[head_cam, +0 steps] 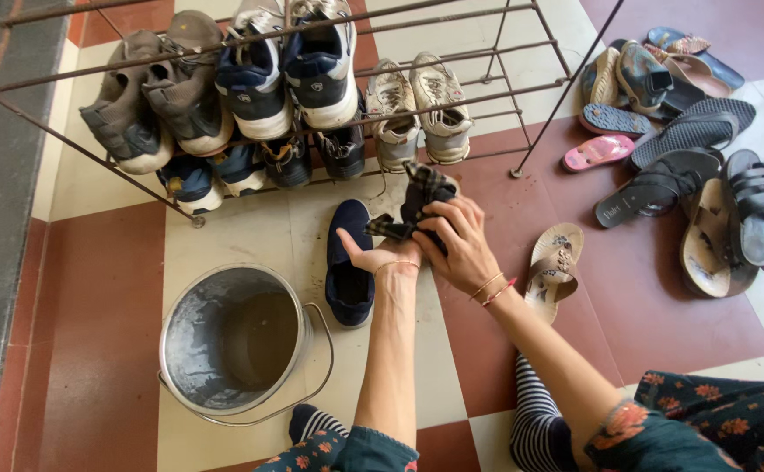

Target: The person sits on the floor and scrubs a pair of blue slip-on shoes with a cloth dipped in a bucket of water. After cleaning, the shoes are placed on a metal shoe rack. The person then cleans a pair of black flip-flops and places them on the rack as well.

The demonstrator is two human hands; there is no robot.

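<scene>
A dark checked cloth (421, 199), crumpled and soft, is bunched between both hands just in front of the lowest rail of the metal shoe rack (522, 96). The right hand (462, 245) is closed over the cloth from above, fingers curled tight around it; the left hand (380, 255) sits palm up beneath it with the fingers partly open, pinching a lower corner. Something dark seems to be wrapped inside the cloth, possibly a shoe, but the folds hide it, so I cannot tell. Just left of the hands a navy slip-on shoe (348, 262) lies on the cream floor tile, toe toward the rack, its mate not clearly in view. A galvanised steel bucket (233, 341) with a wire handle stands near the left forearm, its inside wet-looking. A tan patterned sandal (555, 267) lies just right of the right wrist. The rack carries grey, navy-and-white and beige sneakers, and a heap of flip-flops and sandals (688, 149) lies well apart to the right. The work appears to be at the wiping stage, cloth being rubbed or wrung in both hands. A next move would call for a firm grip with one hand while the other frees itself to reach for the navy shoe.
</scene>
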